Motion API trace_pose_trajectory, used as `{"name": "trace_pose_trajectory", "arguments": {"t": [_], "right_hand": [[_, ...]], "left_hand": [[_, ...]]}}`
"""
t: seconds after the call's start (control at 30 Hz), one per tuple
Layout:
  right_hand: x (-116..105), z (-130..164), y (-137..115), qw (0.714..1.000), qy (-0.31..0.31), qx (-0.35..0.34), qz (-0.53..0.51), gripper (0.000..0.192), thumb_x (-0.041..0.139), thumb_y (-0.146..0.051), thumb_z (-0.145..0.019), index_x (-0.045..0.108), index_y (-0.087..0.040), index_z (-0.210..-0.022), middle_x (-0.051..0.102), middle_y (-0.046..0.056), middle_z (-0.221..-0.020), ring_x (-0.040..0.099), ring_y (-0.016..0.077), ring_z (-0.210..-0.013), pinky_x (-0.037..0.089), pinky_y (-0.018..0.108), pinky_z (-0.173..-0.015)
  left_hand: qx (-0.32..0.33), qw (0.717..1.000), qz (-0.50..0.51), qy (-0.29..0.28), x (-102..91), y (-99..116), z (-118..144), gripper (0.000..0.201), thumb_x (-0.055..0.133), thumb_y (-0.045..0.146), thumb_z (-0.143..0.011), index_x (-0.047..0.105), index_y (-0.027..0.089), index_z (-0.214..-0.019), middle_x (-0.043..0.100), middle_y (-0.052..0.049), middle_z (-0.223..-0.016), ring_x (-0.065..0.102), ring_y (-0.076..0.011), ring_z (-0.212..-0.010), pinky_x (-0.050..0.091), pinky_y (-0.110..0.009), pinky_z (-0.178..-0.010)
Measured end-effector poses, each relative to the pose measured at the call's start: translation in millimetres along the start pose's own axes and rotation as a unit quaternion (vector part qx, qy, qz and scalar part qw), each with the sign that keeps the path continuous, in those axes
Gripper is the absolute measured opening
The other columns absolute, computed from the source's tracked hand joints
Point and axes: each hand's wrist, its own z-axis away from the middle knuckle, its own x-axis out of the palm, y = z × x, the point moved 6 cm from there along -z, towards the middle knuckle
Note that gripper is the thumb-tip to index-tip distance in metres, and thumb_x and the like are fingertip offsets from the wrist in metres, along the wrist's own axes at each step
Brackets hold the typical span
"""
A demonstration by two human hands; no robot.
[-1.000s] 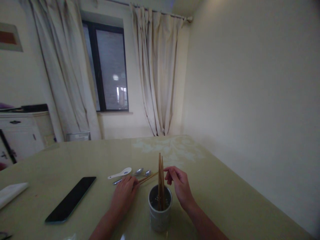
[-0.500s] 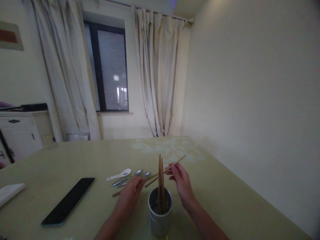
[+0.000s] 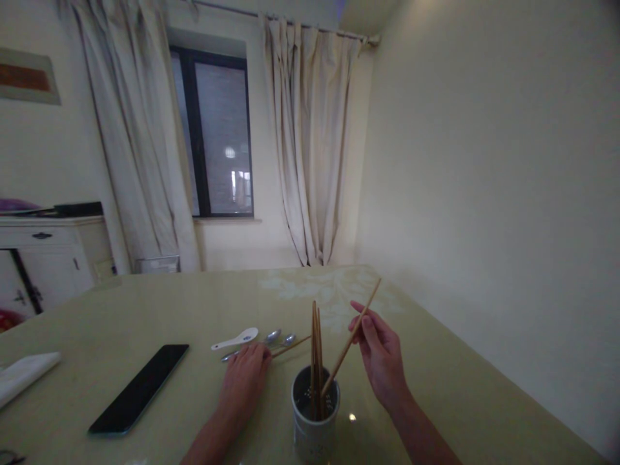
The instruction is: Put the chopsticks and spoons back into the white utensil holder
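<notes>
A thin wooden chopstick (image 3: 356,329) was held in a pinch by the fingers of the right hand (image 3: 382,358), tilted, with its lower tip resting at the rim of a white cylindrical ceramic holder (image 3: 314,423). In this holder a small bundle of brown wooden chopsticks (image 3: 316,352) was standing almost upright. The holder was placed close to the near edge of the table, between the two forearms.

The left hand (image 3: 245,381) was laid flat on the table, palm down and with nothing clearly gripped; its fingertips were touching another wooden chopstick (image 3: 290,347) that was lying on the surface. Just behind this hand two metal spoons (image 3: 278,338) and a white ceramic soup spoon (image 3: 236,339) were lying side by side. Further to the left a black flat smartphone (image 3: 140,386) was lying with the screen dark, and a folded white cloth (image 3: 22,376) was seen at the left border.

The surface was a glossy pale yellow-green table (image 3: 460,387) with a faint floral pattern at its far side. Behind it a dark window (image 3: 217,135) was framed by cream curtains (image 3: 310,142), and a white cabinet (image 3: 43,255) was standing by the left wall. A plain cream wall (image 3: 494,161) was running along the right side.

No writing or label could be read anywhere.

Much bare table was left to the right of the holder, up to the table's right edge.
</notes>
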Motion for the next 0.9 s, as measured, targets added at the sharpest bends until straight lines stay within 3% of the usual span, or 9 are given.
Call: {"name": "trace_pose_trajectory", "arguments": {"t": [0.1, 0.2, 0.33, 0.47, 0.53, 0.6, 0.73, 0.83, 0.9], "right_hand": [[19, 10, 2, 0.995, -0.070, 0.004, 0.065, 0.044, 0.071, -0.056, -0.092, 0.080, -0.019, -0.115, 0.067, 0.003, -0.074, 0.056, 0.0154, -0.062, 0.048, 0.030, -0.060], [22, 12, 16, 0.992, -0.065, 0.031, 0.100, 0.047, 0.069, -0.062, -0.091, 0.082, -0.018, -0.100, 0.065, 0.002, -0.070, 0.055, 0.0143, -0.057, 0.045, 0.028, -0.055], [27, 16, 46, 0.984, -0.097, 0.097, 0.117, 0.052, 0.074, -0.069, -0.082, 0.079, -0.018, -0.090, 0.069, 0.003, -0.072, 0.057, 0.0150, -0.056, 0.042, 0.026, -0.051], [37, 23, 60, 0.973, -0.154, 0.124, 0.118, 0.050, 0.074, -0.067, -0.084, 0.078, -0.018, -0.090, 0.074, 0.004, -0.078, 0.064, 0.0177, -0.065, 0.044, 0.027, -0.058], [35, 20, 60, 0.976, -0.142, 0.126, 0.107, 0.050, 0.075, -0.067, -0.084, 0.077, -0.017, -0.091, 0.076, 0.006, -0.080, 0.068, 0.0201, -0.070, 0.047, 0.028, -0.061], [25, 11, 55, 0.985, -0.093, 0.106, 0.095, 0.052, 0.075, -0.069, -0.082, 0.074, -0.018, -0.091, 0.077, 0.008, -0.084, 0.070, 0.0219, -0.072, 0.049, 0.029, -0.061], [-16, -15, 22, 0.992, 0.060, -0.018, 0.110, 0.051, 0.072, -0.069, -0.084, 0.072, -0.019, -0.096, 0.069, 0.002, -0.072, 0.061, 0.0171, -0.063, 0.049, 0.029, -0.060], [-41, -25, -5, 0.986, 0.130, -0.076, 0.074, 0.044, 0.073, -0.061, -0.089, 0.073, -0.020, -0.104, 0.063, -0.001, -0.072, 0.054, 0.0137, -0.062, 0.045, 0.025, -0.059], [-44, -25, -16, 0.988, 0.134, -0.079, 0.014, 0.042, 0.076, -0.058, -0.088, 0.074, -0.021, -0.106, 0.061, -0.001, -0.074, 0.052, 0.0124, -0.062, 0.044, 0.023, -0.056]], "left_hand": [[-0.021, 0.989, 0.144, 0.020, -0.3, 3, 2, 0.025, 0.039, 0.033, -0.101, 0.063, 0.024, -0.100, 0.076, -0.006, -0.102, 0.071, -0.0261, -0.095, 0.051, -0.039, -0.086], [0.003, 0.953, 0.298, 0.049, -1.8, 14, 5, 0.029, 0.042, 0.045, -0.101, 0.062, 0.024, -0.105, 0.073, -0.005, -0.091, 0.068, -0.0226, -0.079, 0.054, -0.035, -0.075], [0.070, 0.895, 0.439, -0.027, 4.2, 46, 14, 0.036, 0.053, 0.052, -0.097, 0.064, 0.022, -0.113, 0.073, -0.008, -0.100, 0.069, -0.0208, -0.082, 0.057, -0.032, -0.075], [0.086, 0.872, 0.473, -0.097, 12.0, 67, 20, 0.035, 0.060, 0.050, -0.096, 0.069, 0.019, -0.111, 0.077, -0.011, -0.104, 0.073, -0.0237, -0.090, 0.058, -0.033, -0.080], [0.091, 0.879, 0.460, -0.082, 11.4, 65, 17, 0.035, 0.058, 0.048, -0.097, 0.071, 0.020, -0.112, 0.078, -0.011, -0.107, 0.073, -0.0250, -0.096, 0.058, -0.035, -0.086], [0.087, 0.904, 0.417, -0.024, 6.2, 51, 11, 0.034, 0.052, 0.047, -0.100, 0.073, 0.022, -0.111, 0.078, -0.010, -0.110, 0.073, -0.0256, -0.102, 0.058, -0.038, -0.092], [0.062, 0.979, 0.171, 0.095, -5.5, 8, -1, 0.032, 0.045, 0.032, -0.101, 0.075, 0.024, -0.108, 0.077, -0.009, -0.111, 0.070, -0.0279, -0.106, 0.055, -0.044, -0.098], [0.026, 0.995, -0.033, 0.086, -1.1, -17, -5, 0.036, 0.043, 0.019, -0.098, 0.075, 0.023, -0.115, 0.075, -0.010, -0.120, 0.067, -0.0306, -0.116, 0.051, -0.046, -0.102], [0.016, 0.993, -0.095, 0.071, 3.0, -25, -5, 0.039, 0.042, 0.016, -0.099, 0.073, 0.023, -0.121, 0.072, -0.010, -0.128, 0.064, -0.0304, -0.122, 0.049, -0.045, -0.104]]}}
